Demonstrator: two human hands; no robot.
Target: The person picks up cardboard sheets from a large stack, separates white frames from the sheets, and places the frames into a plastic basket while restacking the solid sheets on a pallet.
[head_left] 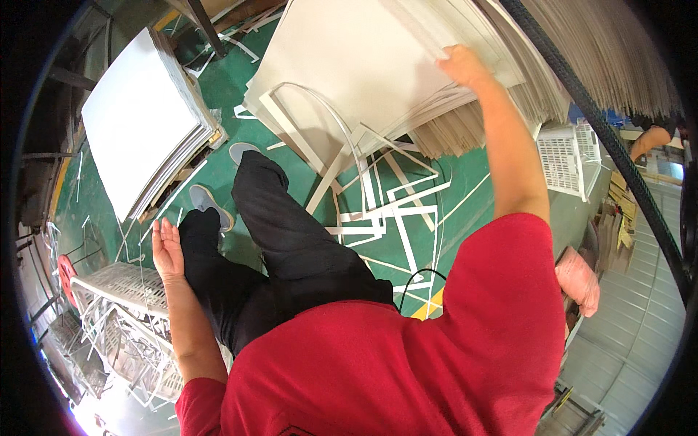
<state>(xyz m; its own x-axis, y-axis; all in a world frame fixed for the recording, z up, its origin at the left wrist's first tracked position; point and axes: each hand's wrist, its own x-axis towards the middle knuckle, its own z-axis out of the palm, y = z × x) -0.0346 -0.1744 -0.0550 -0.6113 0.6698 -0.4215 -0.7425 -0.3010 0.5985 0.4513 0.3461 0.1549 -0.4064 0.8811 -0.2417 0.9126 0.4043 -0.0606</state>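
Note:
My right hand reaches forward to a tall stack of large grey-beige cardboard sheets. Its fingers are closed at the edge of the upper sheets, and the thumb is hard to make out. The sheets fan apart along their right side. Down by my left leg hangs my left hand, palm up with fingers stretched, holding nothing. Nearest to it are a white plastic basket full of cut strips and a lower stack of white sheets.
Loose white and beige cardboard strips litter the green floor beside my feet. A white slatted crate stands to the right. A black braided hose crosses the upper right, where another person's arm shows near more stacked sheets.

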